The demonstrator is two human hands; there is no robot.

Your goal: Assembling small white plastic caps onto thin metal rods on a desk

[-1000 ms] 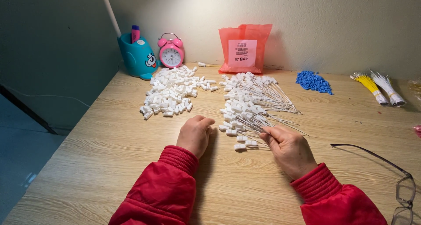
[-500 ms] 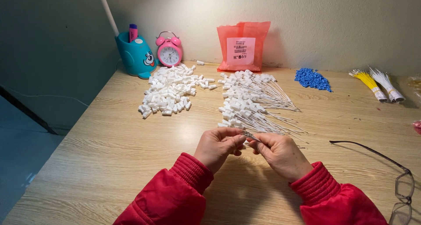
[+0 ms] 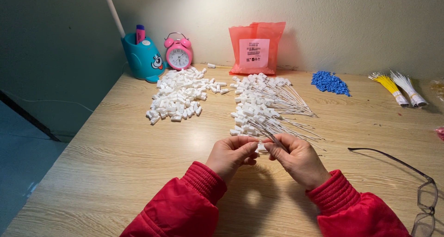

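Where the two hands met above the wooden table (image 3: 115, 163), the fingers covered most of what they pinched, so only part of a small white plastic piece (image 3: 261, 147) and a thin stem (image 3: 274, 138) running up from it could be made out; how the two joined was hidden. The left hand (image 3: 231, 156) had its fingertips closed on the white piece, and the right hand (image 3: 296, 159) was pinched shut on the stem, both palms turned inward, red sleeves (image 3: 185, 204) drawn back to the wrists. They hung just in front of the pile of stemmed white pieces (image 3: 263, 105). A pair of glasses (image 3: 418, 191) was cut off at the right edge.
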